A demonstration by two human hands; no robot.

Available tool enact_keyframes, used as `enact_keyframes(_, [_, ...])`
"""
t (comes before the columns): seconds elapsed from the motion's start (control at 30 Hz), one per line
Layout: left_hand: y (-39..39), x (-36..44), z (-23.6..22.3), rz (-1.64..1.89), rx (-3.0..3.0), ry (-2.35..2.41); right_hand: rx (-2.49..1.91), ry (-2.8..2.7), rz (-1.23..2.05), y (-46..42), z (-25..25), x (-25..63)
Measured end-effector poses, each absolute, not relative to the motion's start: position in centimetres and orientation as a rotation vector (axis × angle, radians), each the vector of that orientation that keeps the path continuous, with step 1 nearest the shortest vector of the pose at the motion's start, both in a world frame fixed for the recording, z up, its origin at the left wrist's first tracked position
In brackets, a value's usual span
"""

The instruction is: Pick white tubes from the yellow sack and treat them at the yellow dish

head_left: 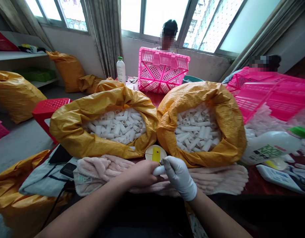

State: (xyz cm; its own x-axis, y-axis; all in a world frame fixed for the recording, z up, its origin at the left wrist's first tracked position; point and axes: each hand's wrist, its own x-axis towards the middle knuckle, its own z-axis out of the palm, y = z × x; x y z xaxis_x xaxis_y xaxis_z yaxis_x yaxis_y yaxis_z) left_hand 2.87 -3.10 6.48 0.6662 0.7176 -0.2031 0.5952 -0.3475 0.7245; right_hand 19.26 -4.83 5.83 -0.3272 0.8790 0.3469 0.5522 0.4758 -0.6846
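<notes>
My bare left hand [146,174] is closed around a short white plastic tube [159,170], whose end sticks out to the right. Over that end, my right hand [179,175] wears a white glove with greyed fingertips; its thumb and fingers are pinched together. Whatever they grip is too small or hidden to make out. Just beyond both hands sits a small round dish [164,152] with something yellow in it and a thin stick across its rim. Two yellow woven sacks, a left one [68,124] and a right one [233,122], stand rolled open, filled with similar white tubes.
A pinkish towel [216,178] lies along the table's front edge. To the right are a big white bottle [271,145] and a white flat pack [278,178]. Pink crates [164,71] stand behind, with two people beyond. A phone [68,170] lies on cloth at left.
</notes>
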Motion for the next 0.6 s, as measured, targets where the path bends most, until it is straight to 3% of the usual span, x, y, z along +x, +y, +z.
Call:
enact_keyframes(0.2, [-3.6, 3.3, 6.3, 0.012, 1.817, 0.599, -1.087, -2.082, 0.609, -7.0, 6.6, 19.9])
enact_keyframes(0.4, [-4.8, 4.5, 5.9, 0.221, 2.107, 1.159, -1.371, -1.696, 0.776, -6.9, 4.8, 19.9])
enact_keyframes(0.6, [-4.5, 3.1, 6.6, -0.114, 1.739, 0.519, -1.019, -2.231, 0.435, -7.9, 8.0, 19.4])
